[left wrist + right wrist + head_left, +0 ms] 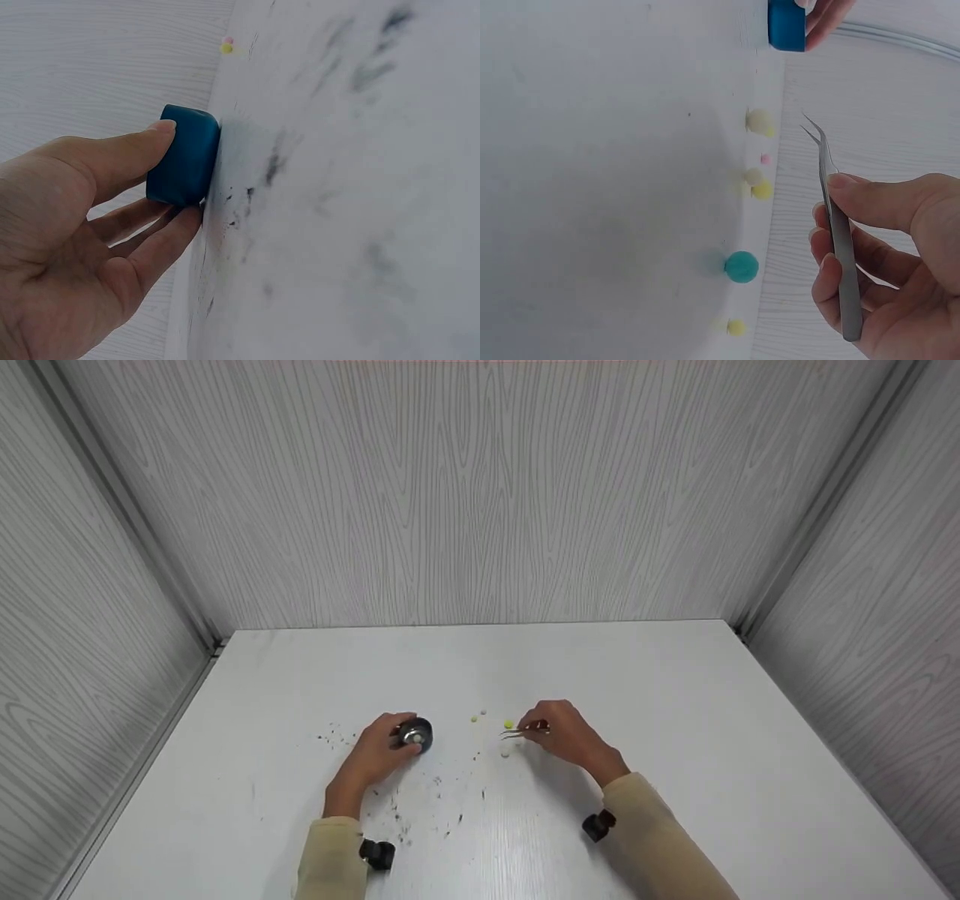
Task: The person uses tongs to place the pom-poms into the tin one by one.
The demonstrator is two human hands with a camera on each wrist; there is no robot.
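Note:
My left hand [380, 751] grips a small round blue dish [184, 156] by its side, thumb on one side and fingers on the other, low over the white table [637, 682]. Inside its shiny interior, a pale ball shows in the head view. In my right hand [900, 247] I pinch slim metal tweezers [843, 259] between thumb and fingers. Their bent tips stand slightly apart with nothing between them, close to a yellow-green ball [508, 724] and a white ball [505, 754] in the head view.
Several small balls are scattered near the tweezers, among them a teal ball [742, 267], a pink ball [766, 159] and a yellow ball [736, 327]. Dark smudges [397, 814] mark the table around the left hand. Grey wood-grain panels [480, 495] enclose the back and sides.

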